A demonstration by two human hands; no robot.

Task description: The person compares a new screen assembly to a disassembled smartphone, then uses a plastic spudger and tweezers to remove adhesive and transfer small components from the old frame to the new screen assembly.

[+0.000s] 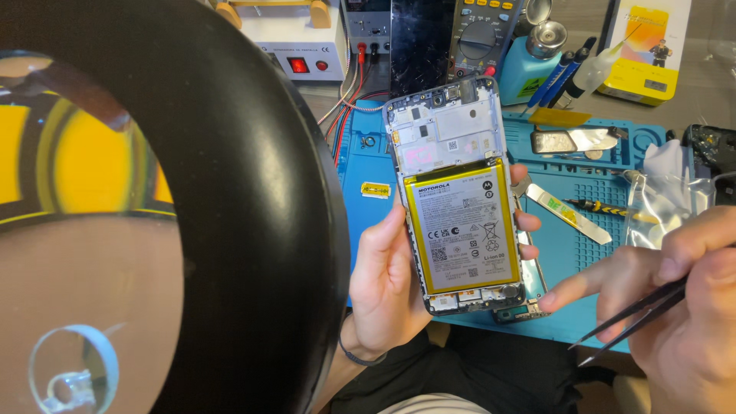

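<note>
Blue repair mat point(583, 253) covers the tabletop, with a multimeter point(483, 34) and a blue bottle point(529, 69) at the back. From the head view, the left hand point(391, 284) grips an opened phone point(460, 192) upright above the mat, yellow battery point(464, 230) facing up. The right hand point(682, 307) is closed on black tweezers point(632, 318), forefinger out toward the phone's lower corner. A round black magnifier lamp point(230, 192) fills the left.

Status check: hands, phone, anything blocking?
Left hand holds opened phone upright, battery facing camera. Right hand grips tweezers, forefinger extended toward phone's bottom edge. Magnifier lamp covers left of view.
</note>
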